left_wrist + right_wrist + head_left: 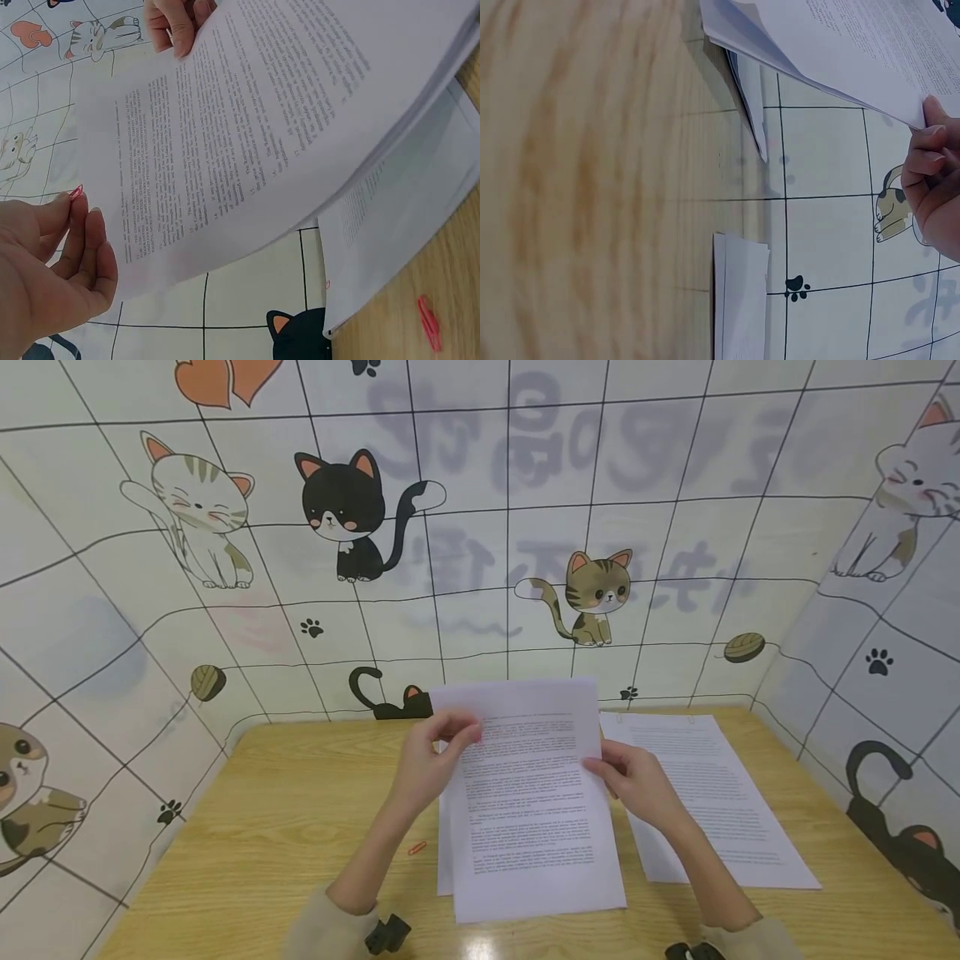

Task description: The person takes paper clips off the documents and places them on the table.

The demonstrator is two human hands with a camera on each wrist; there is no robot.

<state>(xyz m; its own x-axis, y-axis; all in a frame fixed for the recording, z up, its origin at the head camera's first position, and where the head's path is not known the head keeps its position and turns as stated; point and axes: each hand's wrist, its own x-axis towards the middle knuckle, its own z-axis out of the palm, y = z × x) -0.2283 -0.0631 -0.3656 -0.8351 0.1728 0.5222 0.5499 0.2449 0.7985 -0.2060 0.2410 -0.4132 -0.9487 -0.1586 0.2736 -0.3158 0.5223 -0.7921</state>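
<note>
- Lying loose on the bench (262,827) at the left, a paperclip (417,848) sits near the pages.
- Left hand (427,768) pinches a red clip (76,193) against the printed sheets' (525,793) left edge.
- Right hand (637,781) grips their right edge; the sheets tilt up, centre.
- Second stack (712,802) lies flat, right.
- Risk: pages could fan or slip, since only the edges are held.

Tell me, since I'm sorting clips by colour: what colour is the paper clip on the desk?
Red-orange paper clip; the left wrist view shows it best.
</note>
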